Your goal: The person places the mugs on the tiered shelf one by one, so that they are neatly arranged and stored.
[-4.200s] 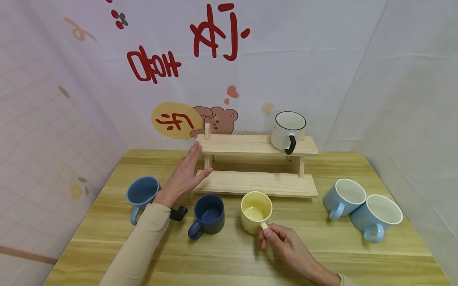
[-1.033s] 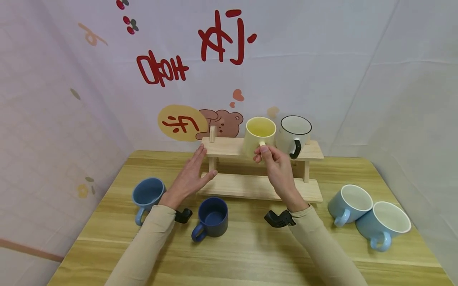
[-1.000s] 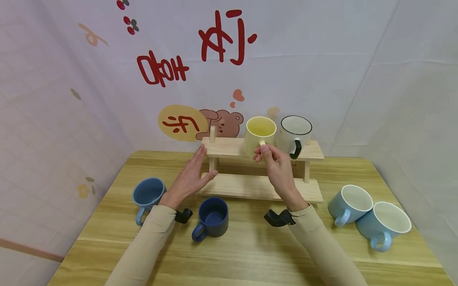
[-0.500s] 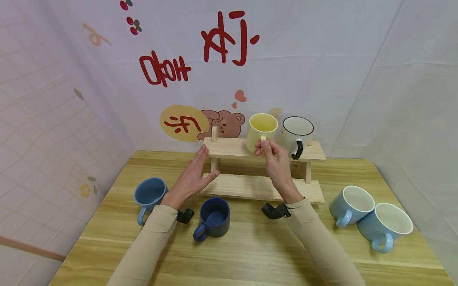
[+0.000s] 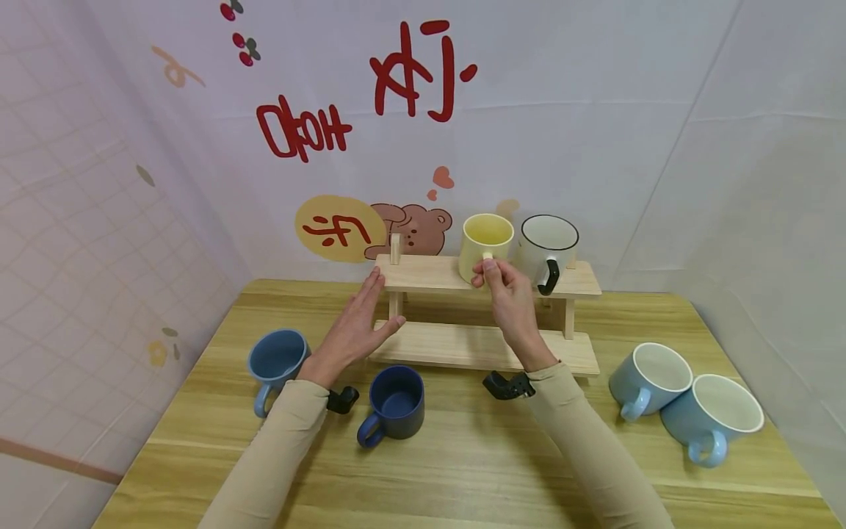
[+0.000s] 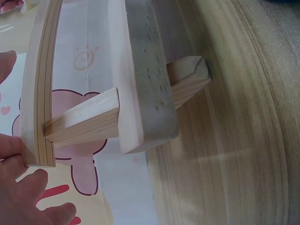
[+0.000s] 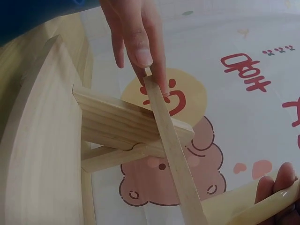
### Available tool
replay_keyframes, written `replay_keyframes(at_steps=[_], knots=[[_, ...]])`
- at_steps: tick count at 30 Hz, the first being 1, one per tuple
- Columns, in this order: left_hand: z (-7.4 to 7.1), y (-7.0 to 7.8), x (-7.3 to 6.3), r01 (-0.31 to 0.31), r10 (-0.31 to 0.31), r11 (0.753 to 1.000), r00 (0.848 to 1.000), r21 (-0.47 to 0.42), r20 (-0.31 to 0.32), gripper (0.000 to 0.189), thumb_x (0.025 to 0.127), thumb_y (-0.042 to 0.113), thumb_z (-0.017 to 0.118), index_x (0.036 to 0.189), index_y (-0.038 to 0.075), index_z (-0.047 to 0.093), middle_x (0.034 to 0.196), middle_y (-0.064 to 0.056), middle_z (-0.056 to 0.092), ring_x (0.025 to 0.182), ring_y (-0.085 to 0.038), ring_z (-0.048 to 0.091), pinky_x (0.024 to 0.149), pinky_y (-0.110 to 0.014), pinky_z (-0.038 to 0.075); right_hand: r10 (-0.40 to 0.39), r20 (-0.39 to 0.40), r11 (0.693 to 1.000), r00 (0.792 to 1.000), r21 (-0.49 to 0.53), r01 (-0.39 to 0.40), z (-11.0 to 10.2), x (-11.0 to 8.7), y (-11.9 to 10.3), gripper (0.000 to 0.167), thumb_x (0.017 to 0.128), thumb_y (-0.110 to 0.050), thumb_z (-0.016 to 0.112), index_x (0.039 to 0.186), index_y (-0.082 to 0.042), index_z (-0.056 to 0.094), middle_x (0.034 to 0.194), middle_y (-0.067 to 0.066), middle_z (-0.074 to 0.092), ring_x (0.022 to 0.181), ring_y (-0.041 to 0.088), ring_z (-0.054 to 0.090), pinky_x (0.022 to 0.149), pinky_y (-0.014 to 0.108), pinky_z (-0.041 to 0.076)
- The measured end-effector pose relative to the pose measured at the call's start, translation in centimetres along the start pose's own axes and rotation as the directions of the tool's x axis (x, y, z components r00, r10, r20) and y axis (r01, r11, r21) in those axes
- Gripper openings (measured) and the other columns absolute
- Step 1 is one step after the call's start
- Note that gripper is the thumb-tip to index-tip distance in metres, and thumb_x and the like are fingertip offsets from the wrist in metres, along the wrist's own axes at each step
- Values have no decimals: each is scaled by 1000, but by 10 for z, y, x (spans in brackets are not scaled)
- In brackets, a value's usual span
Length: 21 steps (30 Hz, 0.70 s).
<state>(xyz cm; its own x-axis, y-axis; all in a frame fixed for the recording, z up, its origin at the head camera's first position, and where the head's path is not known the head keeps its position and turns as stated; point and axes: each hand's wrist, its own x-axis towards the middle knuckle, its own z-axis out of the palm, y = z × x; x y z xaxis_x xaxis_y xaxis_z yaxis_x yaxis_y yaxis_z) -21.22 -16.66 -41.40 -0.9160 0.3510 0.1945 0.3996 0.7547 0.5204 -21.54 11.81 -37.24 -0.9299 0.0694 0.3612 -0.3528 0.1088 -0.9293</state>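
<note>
My right hand (image 5: 514, 312) pinches the handle of a yellow mug (image 5: 471, 253), which stands upright on the upper board of a two-tier wooden rack (image 5: 423, 273). Close to its right is a white mug (image 5: 531, 258) with a black rim and black handle. My left hand (image 5: 350, 327) has its fingers extended, fingertips at the left end of the upper board and thumb near the lower one. In the right wrist view, the yellow mug (image 7: 272, 204) shows only in part, at the lower right corner.
A navy mug (image 5: 405, 419) stands on the wooden table (image 5: 449, 477) in front of the rack. Left of it, a blue mug (image 5: 277, 360) is partly behind my left forearm. Two light-blue mugs (image 5: 628, 382) stand side by side at the right. A printed cloth (image 5: 595, 147) hangs behind.
The yellow mug has gone from the table up to the upper board, beside the white mug, in my right hand. Lately it has come down slightly. My left hand stays at the rack's left end.
</note>
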Motion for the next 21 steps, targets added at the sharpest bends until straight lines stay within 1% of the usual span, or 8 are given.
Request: replay_keyframes(at_steps=[5, 8, 9, 11, 13, 15, 17, 21], knots=[[0, 1, 1, 1, -1, 1000, 1000, 4, 4, 93, 101, 54, 60, 166, 5, 14, 175, -5, 2, 159, -27, 12, 126, -56, 13, 16, 12, 1000, 1000, -18, -15, -3, 2, 2, 43, 111, -29, 52, 110, 10, 69, 89, 18, 68, 96, 18, 59, 90, 27, 41], [-1, 3, 1, 4, -4, 1000, 1000, 10, 7, 93, 101, 53, 60, 166, 4, 14, 175, -6, 2, 159, -27, 11, 126, -56, 13, 40, 31, 999, 999, -21, -40, -5, 4, -2, 44, 110, -32, 54, 112, 8, 71, 91, 16, 70, 98, 18, 58, 92, 29, 41], [-2, 4, 1, 6, -6, 1000, 1000, 11, 9, 93, 101, 53, 60, 166, 4, 14, 175, -6, 2, 159, -27, 11, 126, -55, 13, 52, 37, 998, 998, -26, -51, -6, 4, -3, 44, 109, -33, 55, 114, 7, 72, 93, 17, 72, 100, 18, 59, 93, 29, 41], [-3, 6, 1, 9, -10, 1000, 1000, 19, 13, 94, 101, 53, 60, 166, 3, 14, 174, -7, 3, 159, -29, 9, 125, -56, 14, 77, 50, 997, 996, -31, -76, -8, 4, -6, 44, 108, -34, 57, 115, 6, 74, 105, 16, 74, 107, 17, 60, 97, 31, 42], [-4, 8, 1, 15, -15, 999, 1000, 34, 17, 94, 101, 52, 60, 166, 3, 14, 174, -8, 3, 159, -30, 8, 125, -56, 14, 97, 68, 995, 993, -38, -95, -11, 2, -7, 41, 107, -34, 60, 116, 4, 75, 119, 15, 73, 115, 17, 60, 100, 33, 44], [-4, 10, 0, 15, -16, 998, 1000, 63, 15, 94, 101, 52, 61, 165, 1, 14, 174, -10, 3, 159, -33, 7, 125, -58, 15, 113, 90, 993, 989, -49, -109, -13, -2, -8, 38, 106, -32, 63, 121, 2, 73, 128, 12, 70, 122, 17, 60, 104, 36, 45], [-4, 11, -1, 16, -16, 995, 1000, 96, 4, 95, 101, 51, 63, 165, 0, 14, 174, -12, 3, 159, -35, 7, 124, -60, 15, 118, 107, 992, 987, -65, -111, -16, -8, -10, 37, 105, -29, 65, 129, -1, 70, 132, 11, 68, 125, 20, 61, 105, 40, 47], [-2, 15, -4, 10, -4, 991, 999, 135, -43, 92, 101, 46, 65, 164, 0, 18, 173, -13, 5, 159, -36, 10, 122, -64, 14, 94, 122, 991, 988, -104, -81, -26, -21, -10, 47, 105, -25, 65, 146, -5, 57, 140, 14, 64, 130, 26, 59, 107, 44, 48]])
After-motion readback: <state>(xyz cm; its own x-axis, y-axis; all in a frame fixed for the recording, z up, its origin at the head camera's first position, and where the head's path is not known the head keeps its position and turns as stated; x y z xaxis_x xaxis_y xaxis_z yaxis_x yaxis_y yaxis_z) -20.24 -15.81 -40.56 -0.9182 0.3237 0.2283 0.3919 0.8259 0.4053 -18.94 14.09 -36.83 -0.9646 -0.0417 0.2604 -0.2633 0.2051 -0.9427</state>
